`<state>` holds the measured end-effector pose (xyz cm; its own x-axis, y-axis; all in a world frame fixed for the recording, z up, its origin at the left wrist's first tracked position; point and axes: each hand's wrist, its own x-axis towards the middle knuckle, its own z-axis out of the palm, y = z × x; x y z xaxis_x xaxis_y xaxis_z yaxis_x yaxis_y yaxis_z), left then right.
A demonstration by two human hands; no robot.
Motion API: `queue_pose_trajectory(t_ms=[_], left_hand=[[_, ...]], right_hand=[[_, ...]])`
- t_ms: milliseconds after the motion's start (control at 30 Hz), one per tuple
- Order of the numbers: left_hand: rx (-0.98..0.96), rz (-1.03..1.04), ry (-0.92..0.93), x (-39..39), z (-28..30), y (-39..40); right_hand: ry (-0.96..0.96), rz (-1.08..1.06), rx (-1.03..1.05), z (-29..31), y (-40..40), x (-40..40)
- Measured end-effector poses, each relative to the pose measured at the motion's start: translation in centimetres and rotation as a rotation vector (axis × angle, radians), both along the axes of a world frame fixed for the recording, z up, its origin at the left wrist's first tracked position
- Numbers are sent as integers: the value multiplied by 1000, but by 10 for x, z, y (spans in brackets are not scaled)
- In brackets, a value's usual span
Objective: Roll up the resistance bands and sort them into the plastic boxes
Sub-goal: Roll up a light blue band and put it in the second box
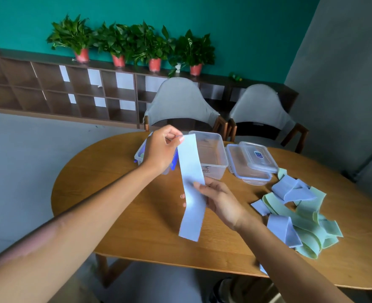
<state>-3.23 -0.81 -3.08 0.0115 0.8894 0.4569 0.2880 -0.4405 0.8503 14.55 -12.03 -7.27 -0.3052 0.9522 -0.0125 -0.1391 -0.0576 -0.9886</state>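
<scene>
A flat pale blue resistance band hangs stretched above the wooden table. My left hand pinches its top end, and my right hand grips its middle from the right. Behind my left hand stands a clear plastic box with blue contents, mostly hidden. An empty clear box sits right of it. A loose pile of blue and green bands lies on the table's right side.
Two clear lids are stacked to the right of the empty box. Two grey chairs stand at the far side of the table. A low shelf with potted plants lines the teal wall.
</scene>
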Motion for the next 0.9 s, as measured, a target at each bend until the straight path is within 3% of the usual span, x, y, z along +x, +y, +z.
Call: queue_pose_trajectory(t_ms=[167, 600, 833, 900], left_hand=[[-51, 112, 140, -20, -24, 17], [-296, 91, 326, 2, -88, 31], [-398, 126, 402, 19, -107, 42], [-415, 124, 408, 20, -111, 44]], right_hand=[[-79, -24, -47, -17, -15, -1], [-430, -229, -262, -77, -33, 2], [-891, -263, -129, -81, -38, 5], [-934, -238, -113, -82, -42, 6]])
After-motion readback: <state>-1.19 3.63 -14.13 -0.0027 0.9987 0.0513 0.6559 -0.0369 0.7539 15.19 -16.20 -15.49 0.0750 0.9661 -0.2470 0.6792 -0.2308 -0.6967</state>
